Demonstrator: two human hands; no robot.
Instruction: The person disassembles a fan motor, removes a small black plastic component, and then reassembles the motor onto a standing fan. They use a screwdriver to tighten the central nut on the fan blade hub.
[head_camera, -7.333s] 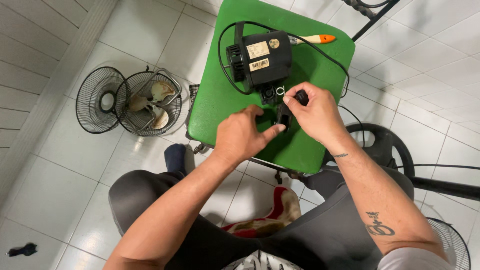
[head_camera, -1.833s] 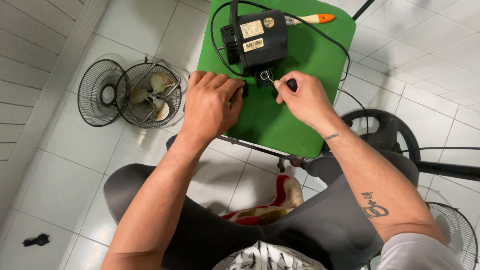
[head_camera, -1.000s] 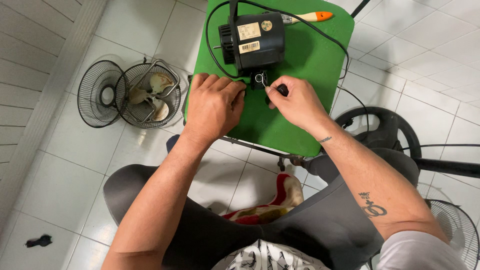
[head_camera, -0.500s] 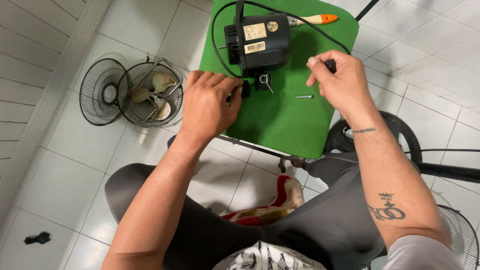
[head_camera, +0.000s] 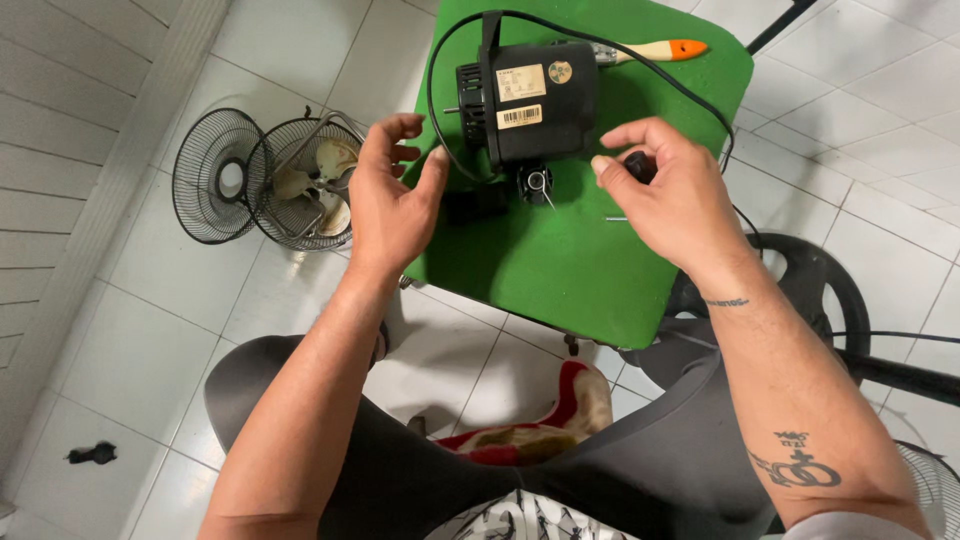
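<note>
A black fan motor with paper labels lies on a green-topped stool, its black cord looping around it. My left hand hovers at the motor's left side with fingers spread, holding nothing. A small black part lies on the green top just right of that hand. My right hand is to the right of the motor, its fingers pinched on a small black tool handle. A thin metal pin lies on the green top beside that hand.
A tool with an orange tip lies at the stool's far edge. Two black wire fan guards with a cream fan blade sit on the white tile floor to the left. A round black fan base stands at the right.
My right hand has come back from the stool's right edge toward the motor. My left hand has lifted off the green top and spread its fingers, uncovering the small black part.
</note>
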